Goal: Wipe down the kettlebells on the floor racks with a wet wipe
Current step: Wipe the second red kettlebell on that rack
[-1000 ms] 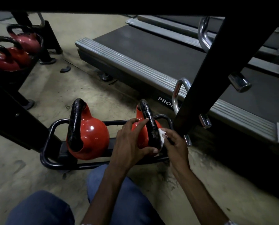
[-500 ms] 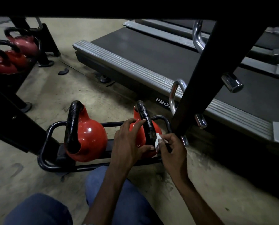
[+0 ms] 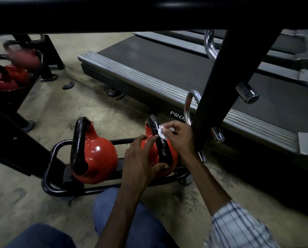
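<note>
Kettlebell (image 3: 174,158) on floor rack (image 3: 47,172), left hand (image 3: 140,161) spread over it, right hand (image 3: 180,138) pinching wet wipe (image 3: 161,131) — against handle (image 3: 163,149)

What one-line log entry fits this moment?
right hand: pinches wipe against handle | left hand: rests on right kettlebell

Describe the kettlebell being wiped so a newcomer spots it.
In front of the treadmill, a floor rack holds two red kettlebells. Take the right kettlebell, the only one touched: left hand on it, right hand holding a wet wipe on its handle.
</note>
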The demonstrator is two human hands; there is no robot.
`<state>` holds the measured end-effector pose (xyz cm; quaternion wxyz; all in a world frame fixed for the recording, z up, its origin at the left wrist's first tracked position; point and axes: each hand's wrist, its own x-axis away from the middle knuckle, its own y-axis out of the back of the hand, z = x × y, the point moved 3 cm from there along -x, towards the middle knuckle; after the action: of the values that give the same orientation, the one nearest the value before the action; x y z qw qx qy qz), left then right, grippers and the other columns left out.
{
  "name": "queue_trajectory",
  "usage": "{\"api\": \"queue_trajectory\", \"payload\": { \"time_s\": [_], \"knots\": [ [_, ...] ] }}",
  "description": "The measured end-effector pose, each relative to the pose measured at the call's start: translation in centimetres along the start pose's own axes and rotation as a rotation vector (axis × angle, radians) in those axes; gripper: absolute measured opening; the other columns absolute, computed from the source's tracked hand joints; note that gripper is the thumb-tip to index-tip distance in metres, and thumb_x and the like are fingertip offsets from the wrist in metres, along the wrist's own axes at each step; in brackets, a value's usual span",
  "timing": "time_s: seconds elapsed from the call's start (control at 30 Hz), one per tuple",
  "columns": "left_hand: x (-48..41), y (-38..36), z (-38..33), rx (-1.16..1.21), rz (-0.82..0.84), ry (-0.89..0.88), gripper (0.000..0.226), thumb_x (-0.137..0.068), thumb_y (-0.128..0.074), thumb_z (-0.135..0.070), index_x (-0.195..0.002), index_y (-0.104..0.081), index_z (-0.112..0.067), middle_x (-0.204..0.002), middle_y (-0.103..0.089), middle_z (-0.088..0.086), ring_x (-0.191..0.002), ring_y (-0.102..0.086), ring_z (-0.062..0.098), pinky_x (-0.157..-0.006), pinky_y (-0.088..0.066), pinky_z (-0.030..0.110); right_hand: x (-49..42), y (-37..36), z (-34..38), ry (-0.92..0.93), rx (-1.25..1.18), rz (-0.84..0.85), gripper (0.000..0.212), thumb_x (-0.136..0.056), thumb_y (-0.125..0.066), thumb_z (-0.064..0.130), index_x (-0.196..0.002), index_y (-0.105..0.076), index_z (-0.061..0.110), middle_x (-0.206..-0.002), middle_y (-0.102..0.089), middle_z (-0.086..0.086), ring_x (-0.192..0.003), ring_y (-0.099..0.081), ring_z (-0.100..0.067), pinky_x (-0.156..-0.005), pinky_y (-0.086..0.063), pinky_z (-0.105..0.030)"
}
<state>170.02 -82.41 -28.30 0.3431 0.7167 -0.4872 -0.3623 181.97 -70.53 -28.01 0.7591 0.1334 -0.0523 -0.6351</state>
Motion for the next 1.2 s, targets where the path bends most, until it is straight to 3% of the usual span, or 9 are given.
{"api": "queue_trajectory", "payload": {
  "time_s": [0.17, 0.33, 0.47, 0.67, 0.8, 0.93, 1.03, 1.1, 1.2],
  "knots": [
    [-0.2, 0.0, 0.2, 0.011, -0.025, -0.013, 0.099, -0.06, -0.088, -0.053, -0.146, -0.04, -0.041, -0.147, -0.043, -0.002, -0.13, -0.046, 0.02, -0.102, -0.046, 0.041, 5.7, 2.2, -1.9, -0.091, 0.007, -0.069, 0.005, -0.086, -0.077, 0.015, -0.087, -0.078, 0.021, -0.085, -0.077, 0.007, -0.084, -0.072, -0.005, -0.077, -0.058, -0.025],
    [0.2, 0.0, 0.0, -0.006, -0.016, -0.008, 0.098, -0.064, -0.086, -0.054, -0.147, -0.037, -0.042, -0.146, -0.042, -0.002, -0.128, -0.047, 0.02, -0.101, -0.047, 0.041, -1.1, -1.4, -0.7, -0.106, -0.084, -0.087, 0.014, -0.083, -0.075, 0.002, -0.083, -0.076, 0.016, -0.075, -0.073, 0.01, -0.069, -0.067, 0.004, -0.071, -0.053, -0.019],
    [0.2, 0.1, -0.2, -0.004, -0.014, -0.007, 0.098, -0.064, -0.086, -0.054, -0.148, -0.036, -0.042, -0.147, -0.041, -0.001, -0.129, -0.046, 0.02, -0.102, -0.047, 0.042, -4.3, -3.0, -0.3, -0.138, -0.082, -0.128, 0.007, -0.082, -0.076, 0.009, -0.079, -0.077, 0.016, -0.073, -0.074, 0.007, -0.071, -0.07, -0.004, -0.071, -0.055, -0.025],
    [0.4, -0.1, -0.4, 0.018, 0.001, 0.008, 0.094, -0.072, -0.084, -0.044, -0.151, -0.033, -0.038, -0.152, -0.037, 0.0, -0.134, -0.043, 0.022, -0.106, -0.045, 0.045, -1.6, -1.5, 2.0, 0.207, 0.29, -0.05, 0.006, -0.077, -0.082, 0.015, -0.081, -0.081, 0.019, -0.085, -0.072, 0.008, -0.076, -0.061, 0.001, -0.068, -0.046, -0.009],
    [0.5, 0.1, -0.4, -0.019, -0.014, 0.006, 0.093, -0.071, -0.084, -0.045, -0.15, -0.034, -0.038, -0.149, -0.041, 0.0, -0.129, -0.047, 0.022, -0.101, -0.048, 0.045, -7.4, -4.3, 4.9, 0.143, 0.609, 0.172, 0.005, -0.078, -0.081, 0.019, -0.083, -0.082, 0.019, -0.084, -0.077, 0.0, -0.08, -0.069, -0.009, -0.071, -0.046, -0.018],
    [0.5, 0.1, -0.3, -0.055, -0.015, 0.003, 0.096, -0.07, -0.083, -0.051, -0.151, -0.032, -0.039, -0.149, -0.042, 0.002, -0.128, -0.049, 0.023, -0.099, -0.049, 0.042, -9.9, -6.8, 7.7, 0.121, 0.993, 0.372, 0.027, -0.078, -0.081, 0.018, -0.099, -0.072, 0.004, -0.1, -0.073, -0.013, -0.097, -0.071, -0.029, -0.07, -0.05, -0.029],
    [0.6, -0.2, 0.1, -0.064, -0.014, 0.003, 0.1, -0.066, -0.085, -0.054, -0.15, -0.032, -0.04, -0.147, -0.044, 0.003, -0.124, -0.052, 0.024, -0.095, -0.051, 0.04, -9.2, -7.6, 9.9, 0.239, 1.183, 0.484, 0.029, -0.081, -0.076, 0.013, -0.108, -0.069, 0.003, -0.105, -0.07, -0.013, -0.099, -0.069, -0.028, -0.071, -0.05, -0.032],
    [0.7, -0.2, 0.1, -0.051, -0.018, 0.017, 0.1, -0.066, -0.085, -0.056, -0.15, -0.033, -0.041, -0.148, -0.044, 0.004, -0.122, -0.054, 0.025, -0.092, -0.052, 0.04, -8.3, -8.8, 10.1, 0.274, 1.265, 0.554, 0.028, -0.08, -0.079, 0.01, -0.106, -0.07, 0.004, -0.099, -0.069, -0.011, -0.087, -0.065, -0.024, -0.07, -0.051, -0.031],
    [0.6, -0.1, -0.1, -0.05, -0.006, 0.029, 0.099, -0.067, -0.084, -0.056, -0.151, -0.034, -0.041, -0.149, -0.043, 0.005, -0.124, -0.052, 0.026, -0.095, -0.051, 0.043, -7.7, -9.9, 9.1, 0.295, 1.27, 0.59, 0.026, -0.078, -0.078, 0.007, -0.103, -0.071, 0.004, -0.101, -0.07, -0.009, -0.087, -0.067, -0.023, -0.067, -0.052, -0.028]
  ]
}}
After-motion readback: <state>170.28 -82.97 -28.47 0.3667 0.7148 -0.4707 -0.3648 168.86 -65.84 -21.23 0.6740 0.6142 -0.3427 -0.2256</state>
